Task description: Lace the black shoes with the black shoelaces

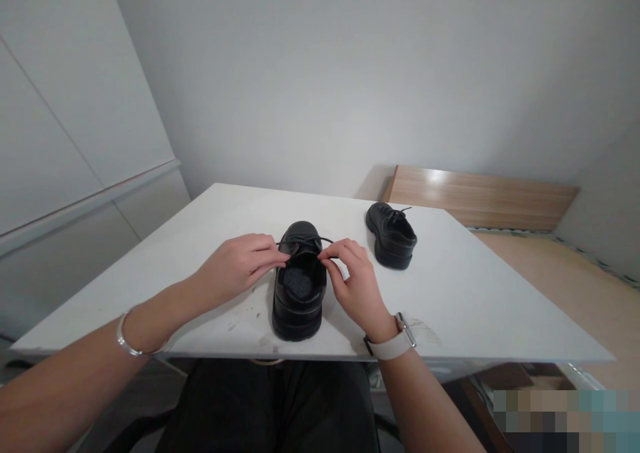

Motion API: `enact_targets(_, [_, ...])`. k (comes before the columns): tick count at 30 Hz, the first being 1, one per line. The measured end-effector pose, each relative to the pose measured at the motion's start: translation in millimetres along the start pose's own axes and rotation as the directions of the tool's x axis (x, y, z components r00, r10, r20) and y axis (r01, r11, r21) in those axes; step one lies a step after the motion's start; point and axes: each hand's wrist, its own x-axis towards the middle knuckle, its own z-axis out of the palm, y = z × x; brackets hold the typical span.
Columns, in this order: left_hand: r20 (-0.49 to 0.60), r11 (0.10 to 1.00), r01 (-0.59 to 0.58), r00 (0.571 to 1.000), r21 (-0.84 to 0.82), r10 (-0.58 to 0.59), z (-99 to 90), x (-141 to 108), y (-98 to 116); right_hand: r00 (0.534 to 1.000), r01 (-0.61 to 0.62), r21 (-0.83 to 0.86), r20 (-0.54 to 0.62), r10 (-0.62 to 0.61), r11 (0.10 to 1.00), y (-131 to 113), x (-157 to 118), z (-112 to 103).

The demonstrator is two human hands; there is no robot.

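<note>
A black lace-up shoe stands upright on the white table in front of me, its toe pointing away and its heel near the front edge. From the left, my left hand pinches at the shoe's opening beside the laces. My right hand pinches on the other side, thumb and forefinger closed on a black shoelace that loops out to the right. The laces cross over the tongue. What exactly lies between my left fingertips is partly hidden, but a lace end runs to them.
A second black shoe, its laces tied, stands farther back to the right on the white table. Behind the table are a grey wall and a wooden headboard. At the left stands a pale cabinet.
</note>
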Motion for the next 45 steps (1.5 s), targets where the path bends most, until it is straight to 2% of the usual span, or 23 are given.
enact_targets(5, [-0.02, 0.995, 0.054, 0.998, 0.08, -0.052, -1.4, -2, -4, 0.995, -0.068, -0.008, -0.071, 0.068, 0.998, 5, -2, 0])
enact_targets(8, [-0.002, 0.991, 0.038, 0.999, 0.128, -0.038, 1.2, -3, -7, 0.991, -0.108, -0.037, -0.078, 0.105, 0.993, 9, -2, 1])
enact_targets(14, [0.008, 0.985, 0.023, 1.0, 0.169, -0.024, 6.3, -1, -6, 0.993, -0.102, -0.053, -0.071, 0.098, 0.993, 8, 1, 4])
enact_targets(24, [0.034, 0.972, 0.0, 0.999, 0.233, -0.008, 5.4, 9, -3, 0.988, -0.118, 0.013, -0.099, 0.118, 0.993, 9, 2, 8])
enact_targets(32, [0.033, 0.978, -0.021, 0.999, 0.208, 0.015, 3.9, 15, 0, 0.989, -0.105, 0.029, -0.096, 0.108, 0.994, 10, 2, 9])
enact_targets(40, [0.034, 0.983, -0.012, 0.999, 0.183, 0.006, 1.4, 5, -1, 0.995, -0.086, 0.008, -0.042, 0.086, 0.996, 11, -4, 3])
enact_targets(45, [0.042, 0.995, 0.015, 0.999, 0.094, -0.019, 1.3, 3, -1, 0.995, -0.088, 0.011, -0.05, 0.088, 0.996, 11, -4, 5])
